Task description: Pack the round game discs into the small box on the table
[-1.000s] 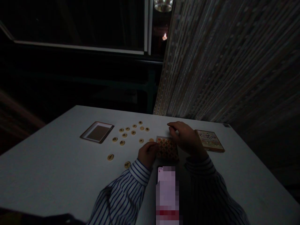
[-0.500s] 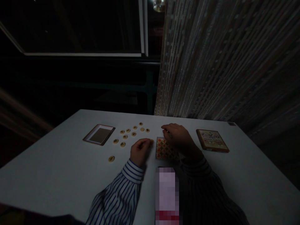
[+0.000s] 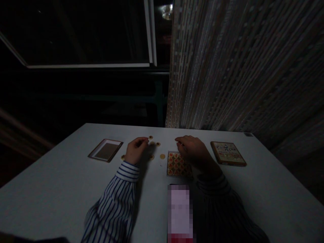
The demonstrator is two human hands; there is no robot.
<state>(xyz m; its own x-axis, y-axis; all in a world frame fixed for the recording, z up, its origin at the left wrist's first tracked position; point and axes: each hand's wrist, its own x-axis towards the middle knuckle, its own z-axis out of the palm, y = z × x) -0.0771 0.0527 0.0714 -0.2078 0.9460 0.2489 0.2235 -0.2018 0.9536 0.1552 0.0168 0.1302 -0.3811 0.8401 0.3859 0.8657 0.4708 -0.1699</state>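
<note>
My left hand is over the loose xiangqi pieces, thumb and forefinger pinched together; what they hold, if anything, is too small to make out. Close to its fingertips lie a round piece and another piece. A plain-faced disc rests between my hands. My right hand hovers at the upper right of a shallow box, covering part of it. Its fingers are curled together around something I cannot make out. Rows of pieces with red characters fill the visible part of the box.
An open, shallow tray or lid lies on the white table at left. On the right is a printed flat box. A blurred-out phone-like object sits in front of me. A string curtain hangs behind the table.
My left hand has moved left and away from the box, over the loose pieces. A plain disc now lies where its fingertips were. My right hand has stayed nearly in place.
</note>
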